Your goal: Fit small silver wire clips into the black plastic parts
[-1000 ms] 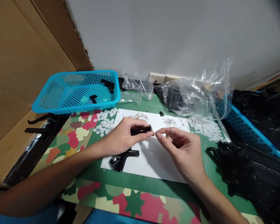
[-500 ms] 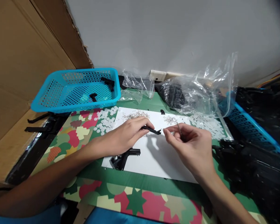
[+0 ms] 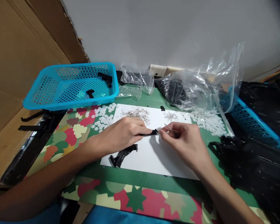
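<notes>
My left hand point(image 3: 130, 132) pinches a slim black plastic part point(image 3: 153, 132), its forked tip pointing right. Close to that tip, my right hand point(image 3: 184, 137) is closed with a thin metal rod point(image 3: 169, 128) sticking out between its fingers; what its fingertips pinch is too small to make out. A larger black plastic piece point(image 3: 122, 156) lies on the white sheet point(image 3: 168, 165) just below my left hand. Behind the hands, small metal springs or clips point(image 3: 140, 114) are heaped on the sheet, with a smaller pile point(image 3: 170, 116) to the right.
A blue basket point(image 3: 71, 107) holding black parts stands at the back left. White discs point(image 3: 104, 123) lie left of the sheet, more white discs point(image 3: 208, 123) right. Clear plastic bags point(image 3: 198, 90) rest along the wall. Black bags point(image 3: 245, 168) and another blue basket point(image 3: 259, 121) crowd the right side.
My right hand has moved slightly left, nearer the black part's tip, and its metal rod now tilts further left. The black part has turned closer to level. The view has shifted slightly.
</notes>
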`<state>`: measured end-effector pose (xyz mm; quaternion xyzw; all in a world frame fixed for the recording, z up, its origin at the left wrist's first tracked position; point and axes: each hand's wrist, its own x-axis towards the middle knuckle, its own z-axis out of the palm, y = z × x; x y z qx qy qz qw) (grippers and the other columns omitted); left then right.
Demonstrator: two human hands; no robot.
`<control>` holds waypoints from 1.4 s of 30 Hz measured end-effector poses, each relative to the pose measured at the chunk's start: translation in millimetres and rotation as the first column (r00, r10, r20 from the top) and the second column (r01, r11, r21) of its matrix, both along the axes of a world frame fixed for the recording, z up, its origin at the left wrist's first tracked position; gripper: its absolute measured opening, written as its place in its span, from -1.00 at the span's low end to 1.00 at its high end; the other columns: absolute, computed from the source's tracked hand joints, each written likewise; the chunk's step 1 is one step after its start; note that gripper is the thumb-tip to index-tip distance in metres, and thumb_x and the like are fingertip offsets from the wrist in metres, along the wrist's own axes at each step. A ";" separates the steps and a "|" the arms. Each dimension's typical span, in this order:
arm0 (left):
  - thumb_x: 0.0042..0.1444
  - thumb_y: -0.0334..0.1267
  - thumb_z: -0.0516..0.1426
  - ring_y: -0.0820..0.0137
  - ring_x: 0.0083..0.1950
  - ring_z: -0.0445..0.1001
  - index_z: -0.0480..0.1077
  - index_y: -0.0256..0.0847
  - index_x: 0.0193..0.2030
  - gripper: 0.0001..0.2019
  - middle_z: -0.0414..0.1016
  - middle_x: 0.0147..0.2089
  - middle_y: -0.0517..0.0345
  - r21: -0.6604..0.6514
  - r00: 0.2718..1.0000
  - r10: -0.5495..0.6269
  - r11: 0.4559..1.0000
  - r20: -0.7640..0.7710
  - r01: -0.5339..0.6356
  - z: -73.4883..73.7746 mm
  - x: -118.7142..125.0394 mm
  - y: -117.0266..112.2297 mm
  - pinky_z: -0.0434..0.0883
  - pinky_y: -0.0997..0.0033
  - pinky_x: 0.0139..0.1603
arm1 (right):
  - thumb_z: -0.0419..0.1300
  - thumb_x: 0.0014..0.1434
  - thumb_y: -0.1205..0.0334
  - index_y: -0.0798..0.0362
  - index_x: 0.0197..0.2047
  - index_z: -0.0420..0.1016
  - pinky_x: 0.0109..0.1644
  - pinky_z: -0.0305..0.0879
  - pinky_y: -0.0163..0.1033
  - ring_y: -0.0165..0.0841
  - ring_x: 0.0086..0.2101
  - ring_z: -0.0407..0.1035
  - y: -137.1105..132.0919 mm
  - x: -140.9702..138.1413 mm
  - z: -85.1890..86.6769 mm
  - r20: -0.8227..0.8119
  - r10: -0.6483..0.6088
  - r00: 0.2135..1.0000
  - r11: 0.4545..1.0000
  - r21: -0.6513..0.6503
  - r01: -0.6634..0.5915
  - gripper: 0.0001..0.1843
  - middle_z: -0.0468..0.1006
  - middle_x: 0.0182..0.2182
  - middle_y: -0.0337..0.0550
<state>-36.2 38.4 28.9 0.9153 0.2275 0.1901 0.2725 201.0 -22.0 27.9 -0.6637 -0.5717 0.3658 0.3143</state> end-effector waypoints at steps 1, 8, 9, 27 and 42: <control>0.38 -0.46 0.18 0.29 -0.09 0.63 0.63 -0.26 0.09 -0.75 0.67 -0.10 0.03 -0.009 1.000 0.003 1.000 -0.011 -0.003 -0.1 0.4 -0.7 0.49 0.33 -0.08 | 0.35 0.16 0.07 0.06 -0.46 0.56 -0.50 0.05 -0.31 -0.43 -0.54 0.21 0.0 -0.2 -1.4 0.016 0.005 1.000 1.000 -0.006 -0.005 -0.74 0.39 -0.61 -0.26; 0.27 -0.52 0.23 0.36 -0.24 0.59 0.67 -0.27 0.03 -0.74 0.64 -0.23 0.08 -0.061 1.000 0.021 0.998 -0.002 -0.021 -1.9 3.0 -2.1 0.40 0.39 -0.24 | 0.31 0.22 0.02 0.02 -0.42 0.58 -0.48 0.06 -0.27 -0.41 -0.55 0.23 -2.4 -3.6 -5.4 0.158 0.027 0.987 0.999 -0.021 -0.024 -0.72 0.41 -0.60 -0.28; 0.27 -0.52 0.22 0.36 -0.25 0.58 0.67 -0.27 0.03 -0.73 0.63 -0.24 0.08 -0.059 1.000 0.020 0.998 0.000 -0.020 -2.4 3.2 -1.9 0.39 0.39 -0.25 | 0.30 0.23 0.01 0.01 -0.41 0.57 -0.47 0.07 -0.26 -0.41 -0.54 0.23 -2.8 -4.1 -5.6 0.174 0.027 0.984 1.000 -0.011 -0.025 -0.72 0.42 -0.60 -0.28; 0.26 -0.48 0.21 0.39 -0.28 0.58 0.68 -0.26 -0.08 -0.79 0.66 -0.24 0.07 -0.031 0.999 0.024 0.999 0.036 -0.023 -8.5 3.4 -2.0 0.41 0.42 -0.25 | 0.33 0.21 0.07 -0.04 -0.32 0.63 -0.41 0.13 -0.25 -0.40 -0.53 0.29 -10.9 -6.2 -7.8 0.299 0.005 0.954 0.995 0.095 -0.035 -0.84 0.48 -0.57 -0.31; 0.26 -0.45 0.23 0.40 -0.29 0.56 0.68 -0.21 -0.10 -0.82 0.65 -0.26 0.10 -0.026 0.999 0.036 0.999 0.022 -0.035 -7.1 2.7 -3.2 0.39 0.42 -0.27 | 0.30 0.20 0.09 -0.03 -0.32 0.61 -0.39 0.15 -0.22 -0.38 -0.55 0.33 -11.1 -7.7 -11.8 0.365 0.031 0.931 0.988 0.129 -0.083 -0.85 0.50 -0.56 -0.29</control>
